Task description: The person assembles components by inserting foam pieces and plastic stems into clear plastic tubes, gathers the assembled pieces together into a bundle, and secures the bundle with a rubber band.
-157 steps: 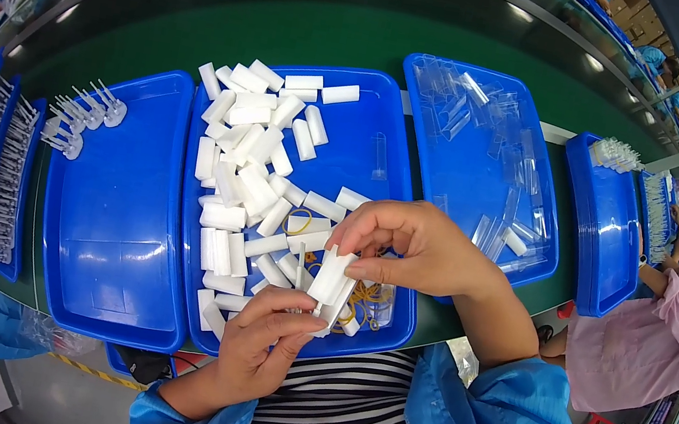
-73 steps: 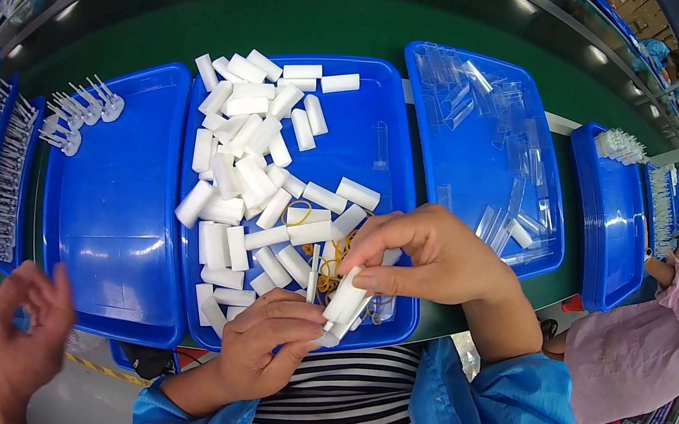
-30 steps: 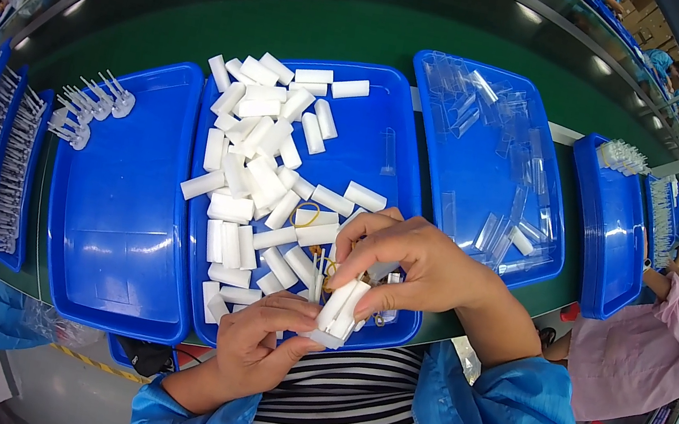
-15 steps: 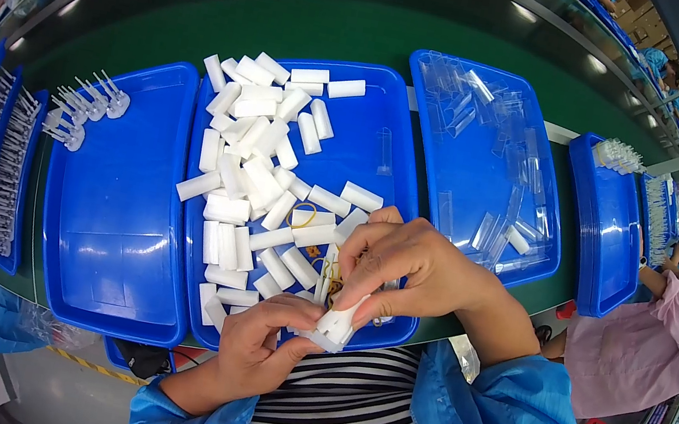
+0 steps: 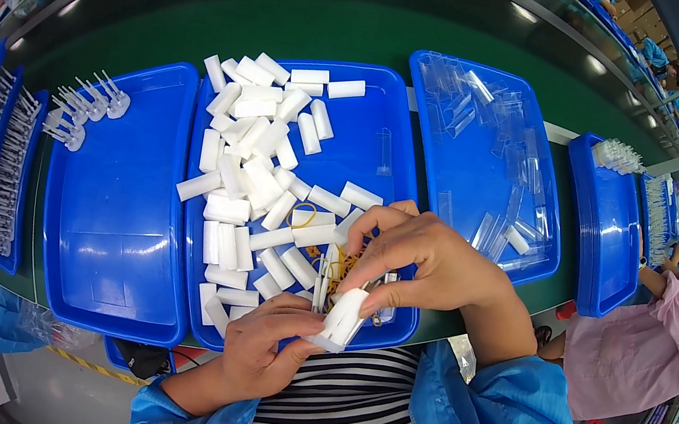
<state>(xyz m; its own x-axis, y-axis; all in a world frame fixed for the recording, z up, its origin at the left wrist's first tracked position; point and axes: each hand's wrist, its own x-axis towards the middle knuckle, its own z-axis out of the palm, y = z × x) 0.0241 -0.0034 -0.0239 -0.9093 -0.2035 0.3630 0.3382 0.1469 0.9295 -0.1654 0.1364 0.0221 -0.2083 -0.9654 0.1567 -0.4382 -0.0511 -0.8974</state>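
Just in front of my body, a white block (image 5: 345, 314) is held between my two hands, with a clear, glassy-looking edge at its lower end. My left hand (image 5: 265, 343) pinches that lower end between thumb and fingers. From the upper right, the thumb and fingertips of my right hand (image 5: 416, 265) close on the top of the block. Beneath them, in the middle blue tray (image 5: 354, 125), lie many similar white blocks (image 5: 257, 140). Yellow rubber bands (image 5: 338, 264) and metal tweezers (image 5: 323, 277) lie close to my right fingers, partly hidden.
At right, a blue tray (image 5: 492, 161) holds clear plastic tubes (image 5: 531, 168). To the left, another blue tray (image 5: 115, 210) carries white stemmed parts (image 5: 92, 106) at its top. Trays packed with such parts (image 5: 10, 166) stand at far left. A person in pink (image 5: 637, 338) sits at right.
My right hand has shifted slightly up and right, and its fingers have spread a little. More of the white block shows between my hands. My left hand has barely moved.
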